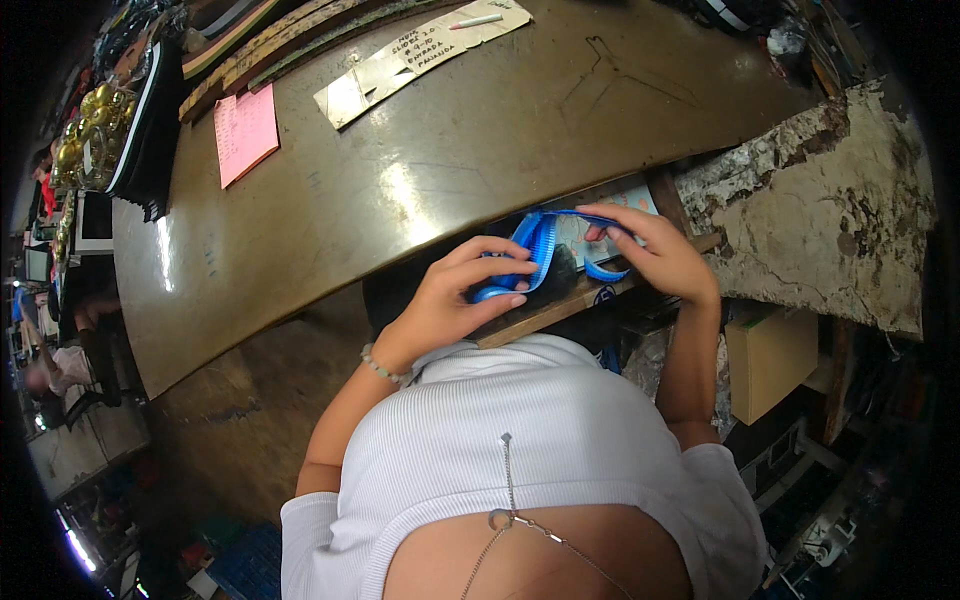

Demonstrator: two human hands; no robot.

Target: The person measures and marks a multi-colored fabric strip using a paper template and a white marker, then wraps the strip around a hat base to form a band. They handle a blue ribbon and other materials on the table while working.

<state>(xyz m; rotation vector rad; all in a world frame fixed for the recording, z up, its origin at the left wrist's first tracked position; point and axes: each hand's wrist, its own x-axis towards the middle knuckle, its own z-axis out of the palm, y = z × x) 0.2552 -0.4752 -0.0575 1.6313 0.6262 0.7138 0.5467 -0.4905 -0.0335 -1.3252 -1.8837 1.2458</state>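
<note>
My left hand [462, 293] is closed around a loose coil of shiny blue ribbed strip [543, 250], its fingers curled over the coil's side. One length of the strip runs from the top of the coil to my right hand [652, 252], where thumb and fingers pinch it. A short curl of the same blue hangs below my right hand. Both hands are over an open wooden drawer [550, 312] at the table's near edge. Inside the drawer, a light printed sheet shows behind the strip. A beaded bracelet [385, 368] circles my left wrist.
The brown table [400, 180] spreads beyond the drawer. On it are a pink paper [246, 135], a pale card with handwriting [410, 72] and a pen [476, 21]. Wooden strips [270, 55] line the far side. At right stand a worn, peeling board [800, 215] and a cardboard box [772, 360].
</note>
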